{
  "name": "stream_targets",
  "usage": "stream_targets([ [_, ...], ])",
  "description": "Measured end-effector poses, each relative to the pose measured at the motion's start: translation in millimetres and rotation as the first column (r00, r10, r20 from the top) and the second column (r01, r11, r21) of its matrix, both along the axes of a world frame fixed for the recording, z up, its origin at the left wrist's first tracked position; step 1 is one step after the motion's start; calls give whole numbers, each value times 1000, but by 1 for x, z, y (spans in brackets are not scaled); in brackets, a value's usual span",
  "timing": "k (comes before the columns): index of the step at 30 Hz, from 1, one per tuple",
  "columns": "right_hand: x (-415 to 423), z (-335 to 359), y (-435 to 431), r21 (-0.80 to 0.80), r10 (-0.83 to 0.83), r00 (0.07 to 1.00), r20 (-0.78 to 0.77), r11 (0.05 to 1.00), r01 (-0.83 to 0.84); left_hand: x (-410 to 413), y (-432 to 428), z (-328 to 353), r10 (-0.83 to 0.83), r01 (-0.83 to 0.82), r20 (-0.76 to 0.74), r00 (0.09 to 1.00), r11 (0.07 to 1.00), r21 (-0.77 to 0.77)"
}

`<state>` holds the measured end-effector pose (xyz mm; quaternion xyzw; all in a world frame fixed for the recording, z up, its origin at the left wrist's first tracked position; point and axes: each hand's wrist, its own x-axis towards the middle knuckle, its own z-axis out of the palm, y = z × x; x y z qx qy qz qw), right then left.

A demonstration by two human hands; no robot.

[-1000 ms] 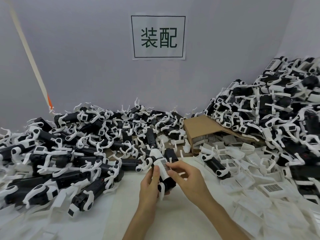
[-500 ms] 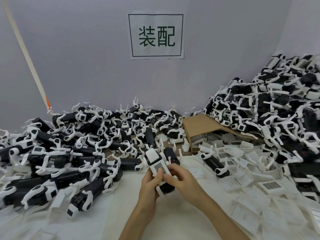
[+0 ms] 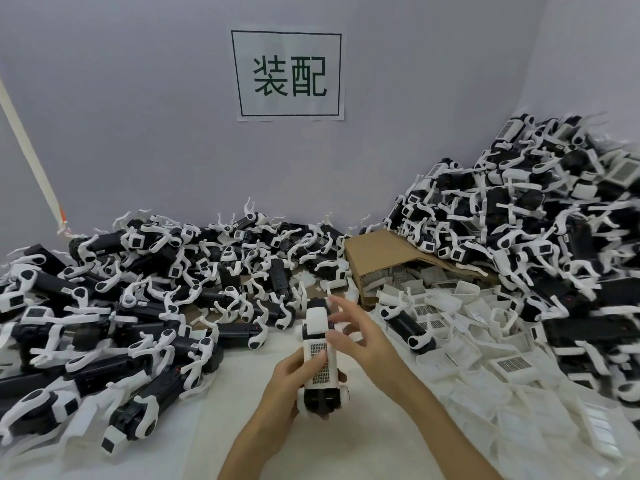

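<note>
The right hand [image 3: 360, 337] has let go, fingers spread; the left hand [image 3: 294, 372] grips the white-covered black plastic device [image 3: 318, 355] in front of the brown cardboard box [image 3: 381, 254] (1 assembly probably finished).

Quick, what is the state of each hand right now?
Left hand: grips the black-and-white device.
Right hand: open, fingers spread beside the device, holding nothing.
</note>
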<state>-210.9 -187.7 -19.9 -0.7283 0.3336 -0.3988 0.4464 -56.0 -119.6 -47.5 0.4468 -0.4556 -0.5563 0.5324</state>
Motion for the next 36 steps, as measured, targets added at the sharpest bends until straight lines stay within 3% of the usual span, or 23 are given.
stream_targets([
  [3, -12, 3, -3, 72, 130, 990, -59, 989, -125, -3, -2, -3, -92, 90, 183, 979, 996, 23],
  [6, -22, 7, -6, 107, 178, 980, -91, 980, -168, -8, -5, -4, 2, -14, 247, 969, 999, 51],
  [11, -45, 44, -22, 148, 203, 974, -104, 971, -187, 22, -19, -1, 315, -313, -80, 946, 949, 39],
  [13, -61, 81, -41, 107, 114, 988, 102, 986, -125, 34, -21, -2, 389, -386, -153, 909, 921, 50],
  [14, -71, 104, -53, 99, 39, 948, 317, 992, -74, 38, -22, -3, 409, -406, -173, 896, 912, 51],
  [16, -93, 154, -74, 131, -58, 672, 739, 990, -58, 38, -23, -5, 434, -432, -189, 881, 900, 56],
  [17, -105, 176, -84, 143, -97, 559, 824, 989, -40, 36, -24, -8, 440, -438, -181, 879, 897, 55],
  [18, -115, 193, -92, 152, -129, 553, 823, 988, 3, 34, -25, -9, 444, -441, -166, 881, 896, 53],
  [21, -123, 198, -105, 115, -229, 794, 562, 973, 200, 34, -30, -11, 442, -439, -127, 888, 897, 56],
  [25, -101, 133, -95, 111, -291, 890, 352, 957, 269, 29, -37, -15, 455, -452, -42, 889, 890, 64],
  [27, -83, 93, -90, 58, -340, 934, 111, 940, 336, 25, -38, -19, 465, -466, 31, 885, 884, 51],
  [32, -26, 21, -77, -161, -243, 884, -399, 968, 193, 20, -32, -22, 458, -457, 171, 872, 888, -47],
  [36, 16, -9, -67, -120, -120, 744, -657, 991, 54, 17, -27, -18, 470, -466, 193, 861, 882, -71],
])
